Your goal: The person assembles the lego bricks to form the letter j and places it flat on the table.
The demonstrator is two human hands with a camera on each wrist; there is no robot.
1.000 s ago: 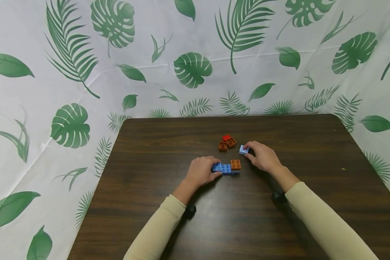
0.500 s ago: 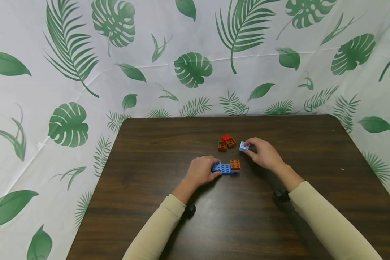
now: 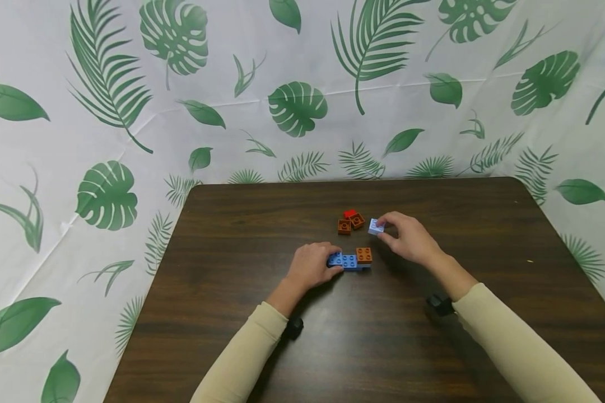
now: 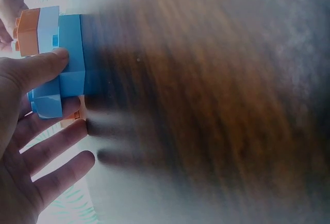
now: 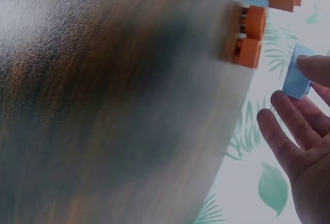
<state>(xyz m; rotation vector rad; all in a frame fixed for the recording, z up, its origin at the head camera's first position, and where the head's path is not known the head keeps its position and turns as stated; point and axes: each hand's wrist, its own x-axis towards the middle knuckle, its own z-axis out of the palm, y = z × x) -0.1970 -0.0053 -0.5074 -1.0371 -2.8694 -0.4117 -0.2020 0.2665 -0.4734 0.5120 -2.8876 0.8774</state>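
My left hand (image 3: 310, 266) grips the left end of a joined row of toy building bricks (image 3: 349, 261) on the table, with the thumb along its near side. The row has blue bricks below, and its right end bears a light blue brick (image 4: 48, 30) topped by an orange brick (image 3: 364, 255). To the right and farther back, my right hand (image 3: 408, 238) pinches a loose light blue brick (image 3: 376, 226) between thumb and fingers. In the right wrist view this brick (image 5: 297, 77) is held up off the table, its studs partly hidden by the hand.
Left of the pinched brick, two orange-brown bricks (image 3: 344, 226) lie with their hollow undersides up, and a red brick (image 3: 350, 213) sits behind them. The dark wooden table (image 3: 242, 224) ends at a white leaf-patterned cloth (image 3: 252, 134).
My right hand has moved slightly away from me with the light blue brick, lifting it a little. The left hand and the brick row have stayed in place.
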